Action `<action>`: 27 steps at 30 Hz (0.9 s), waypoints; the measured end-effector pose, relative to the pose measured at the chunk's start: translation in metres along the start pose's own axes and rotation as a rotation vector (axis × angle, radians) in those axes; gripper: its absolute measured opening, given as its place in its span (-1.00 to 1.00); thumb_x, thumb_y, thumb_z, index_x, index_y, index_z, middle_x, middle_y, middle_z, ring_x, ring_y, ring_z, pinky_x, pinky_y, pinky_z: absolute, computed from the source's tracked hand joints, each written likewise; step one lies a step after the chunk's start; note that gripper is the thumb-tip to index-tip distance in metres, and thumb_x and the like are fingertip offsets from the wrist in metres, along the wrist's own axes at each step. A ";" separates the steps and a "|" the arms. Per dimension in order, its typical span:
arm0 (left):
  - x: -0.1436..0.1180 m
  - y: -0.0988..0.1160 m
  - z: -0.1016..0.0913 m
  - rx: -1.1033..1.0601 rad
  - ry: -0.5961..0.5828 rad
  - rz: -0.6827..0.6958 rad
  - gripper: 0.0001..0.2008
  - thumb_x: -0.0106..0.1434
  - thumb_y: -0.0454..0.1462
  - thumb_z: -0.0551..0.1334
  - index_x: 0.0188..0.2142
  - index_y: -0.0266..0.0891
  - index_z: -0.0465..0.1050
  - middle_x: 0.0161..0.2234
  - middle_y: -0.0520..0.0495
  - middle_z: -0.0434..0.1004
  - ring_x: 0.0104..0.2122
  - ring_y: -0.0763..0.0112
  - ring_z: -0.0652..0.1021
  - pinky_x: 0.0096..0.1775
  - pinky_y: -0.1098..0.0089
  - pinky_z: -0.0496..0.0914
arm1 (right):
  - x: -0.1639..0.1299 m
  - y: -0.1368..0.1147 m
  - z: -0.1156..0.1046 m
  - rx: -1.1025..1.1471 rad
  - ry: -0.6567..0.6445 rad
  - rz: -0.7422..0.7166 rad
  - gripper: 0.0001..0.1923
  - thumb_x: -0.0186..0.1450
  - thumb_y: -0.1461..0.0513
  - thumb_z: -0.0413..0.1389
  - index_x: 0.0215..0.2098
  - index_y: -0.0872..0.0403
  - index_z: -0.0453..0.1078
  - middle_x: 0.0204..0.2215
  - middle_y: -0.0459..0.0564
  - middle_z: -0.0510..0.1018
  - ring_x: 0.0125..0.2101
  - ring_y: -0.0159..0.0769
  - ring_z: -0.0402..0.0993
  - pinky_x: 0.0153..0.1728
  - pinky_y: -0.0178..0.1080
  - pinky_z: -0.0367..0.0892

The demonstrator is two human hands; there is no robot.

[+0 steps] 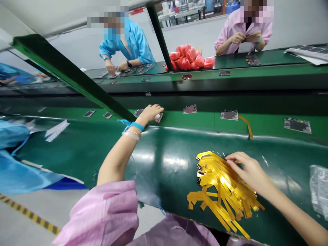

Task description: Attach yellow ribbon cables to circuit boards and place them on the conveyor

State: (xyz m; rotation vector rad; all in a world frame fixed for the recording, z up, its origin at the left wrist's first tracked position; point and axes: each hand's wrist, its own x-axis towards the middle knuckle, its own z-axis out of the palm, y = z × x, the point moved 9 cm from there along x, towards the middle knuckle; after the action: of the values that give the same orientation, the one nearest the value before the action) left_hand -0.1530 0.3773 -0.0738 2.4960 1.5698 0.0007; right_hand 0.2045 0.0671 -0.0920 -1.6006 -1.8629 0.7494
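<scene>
My left hand [151, 113] reaches out over the green conveyor belt, its fingers curled down on a small circuit board [160, 118] that tilts under the fingertips. Another board [138, 112] lies just behind this hand. At the right, my right hand [247, 168] rests at the upper edge of a pile of yellow flex cables [222, 184], fingers stretched out and thumb apart. Its fingertips touch or nearly touch the top cables; none is plainly gripped. The pile lies on the green mat [174, 164] in front of me.
Boards [190, 109] are spaced along the belt; one board [229, 114] has a yellow cable [247, 126] trailing. A green post [77, 78] slants beside my left hand. Across sit two co-workers [138, 41] and red bundles [188, 57]. Clear plastic bag [319, 191] lies far right.
</scene>
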 end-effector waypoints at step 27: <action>-0.142 0.294 0.025 -1.402 -0.109 0.154 -0.71 0.17 -0.15 0.44 -0.25 -0.30 0.47 -0.28 -0.07 0.62 -0.32 0.38 0.58 -0.23 0.41 0.45 | -0.007 -0.043 -0.039 0.647 0.222 0.214 -0.61 0.39 0.00 0.13 0.11 -0.07 0.25 -0.55 -0.26 0.27 -0.67 -0.43 0.18 -0.66 -0.36 0.12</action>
State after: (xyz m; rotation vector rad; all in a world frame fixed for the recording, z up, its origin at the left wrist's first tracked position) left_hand 0.0492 0.1230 -0.0357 1.4032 0.7703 0.6974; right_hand 0.2043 0.0569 -0.0344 -1.3867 -1.1351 1.0811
